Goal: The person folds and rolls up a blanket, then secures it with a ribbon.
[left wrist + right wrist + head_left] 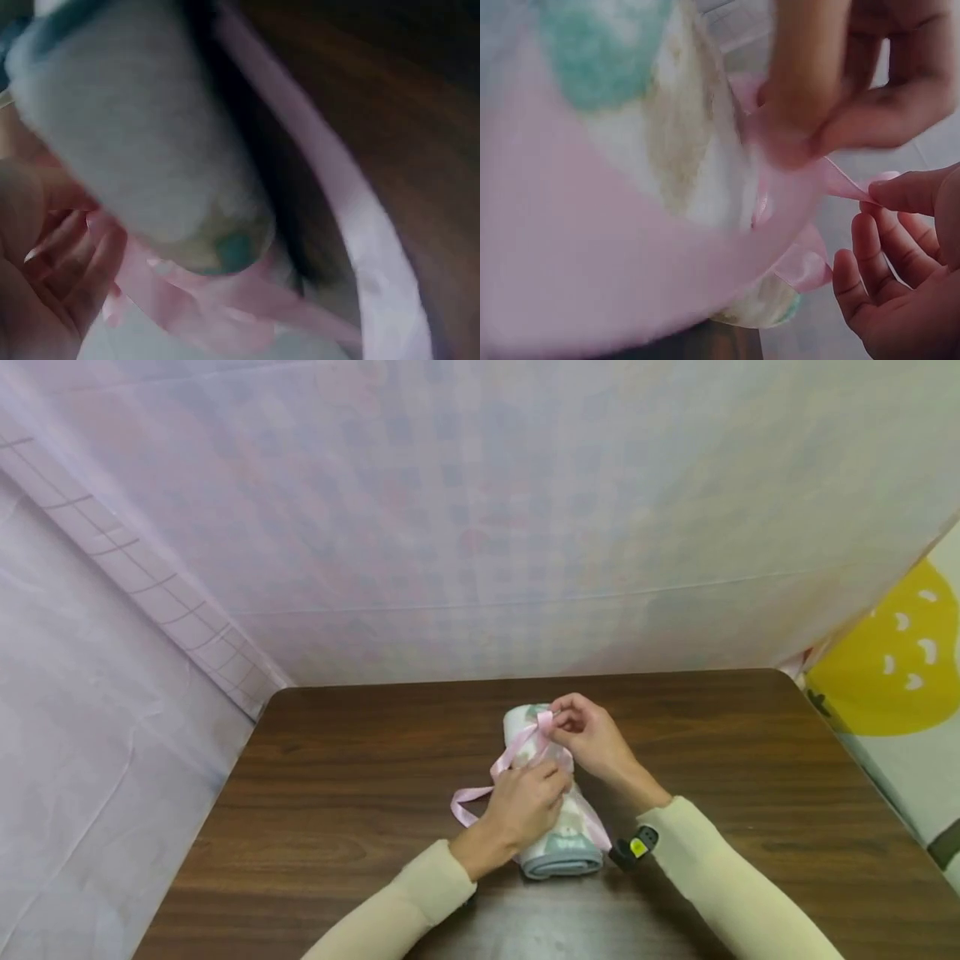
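Note:
A rolled towel [573, 822], white with green and brown patches and a grey-blue edge, lies lengthwise on the table. Pink ribbon [514, 748] goes round its middle, with one loop out to the left and a tail at the lower right. Over the roll's middle, my left hand [527, 803] pinches the ribbon close against the towel. My right hand [596, 742], near the far end, holds another stretch of ribbon between thumb and forefinger. That stretch [847, 184] is drawn out from the roll in the right wrist view, the other fingers loosely bent.
The brown wooden table [337, 777] extends around the towel on every side. Behind it hangs a pale checked cloth [480, 527]. A black band with a yellow spot [637, 845] is by the right sleeve. A yellow printed shape [892, 652] shows at the right.

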`<state>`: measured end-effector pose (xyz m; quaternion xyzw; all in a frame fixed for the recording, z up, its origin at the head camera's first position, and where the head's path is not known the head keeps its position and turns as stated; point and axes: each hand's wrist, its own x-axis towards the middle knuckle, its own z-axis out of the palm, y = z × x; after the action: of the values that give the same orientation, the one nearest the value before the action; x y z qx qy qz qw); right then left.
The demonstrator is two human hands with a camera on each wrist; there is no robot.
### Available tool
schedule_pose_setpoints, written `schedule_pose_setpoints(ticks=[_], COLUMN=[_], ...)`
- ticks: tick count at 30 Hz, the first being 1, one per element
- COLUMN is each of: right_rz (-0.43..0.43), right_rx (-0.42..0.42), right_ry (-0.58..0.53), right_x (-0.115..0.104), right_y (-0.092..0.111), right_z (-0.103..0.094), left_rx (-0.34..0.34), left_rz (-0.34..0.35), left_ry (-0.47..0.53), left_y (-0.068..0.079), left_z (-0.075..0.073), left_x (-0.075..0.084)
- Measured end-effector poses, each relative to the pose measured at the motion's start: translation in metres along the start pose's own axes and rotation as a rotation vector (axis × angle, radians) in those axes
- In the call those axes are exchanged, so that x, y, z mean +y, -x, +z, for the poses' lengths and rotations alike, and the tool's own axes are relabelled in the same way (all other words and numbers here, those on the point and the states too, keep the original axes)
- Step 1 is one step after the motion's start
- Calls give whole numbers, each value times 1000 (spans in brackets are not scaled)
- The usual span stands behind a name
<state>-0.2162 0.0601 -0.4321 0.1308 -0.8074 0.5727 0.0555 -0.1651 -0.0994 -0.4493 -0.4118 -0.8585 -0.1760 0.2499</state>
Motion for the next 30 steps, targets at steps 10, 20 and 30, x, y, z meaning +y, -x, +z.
schedule_pose_setpoints(ticks=[10,20,30], right_rz=[20,19,45], right_rx=[-26,-36,-39], right_ry=[12,-18,-23], right_x=[-2,0,-2], right_y=[3,4,5], right_z=[-4,-5,-4], left_rx=[-31,2,-47], left_rz=[46,-62,-606], left_ry=[4,239,500], left_y=[-2,-1,6], left_z=[10,-16,-23], left_x=[31,7,-52])
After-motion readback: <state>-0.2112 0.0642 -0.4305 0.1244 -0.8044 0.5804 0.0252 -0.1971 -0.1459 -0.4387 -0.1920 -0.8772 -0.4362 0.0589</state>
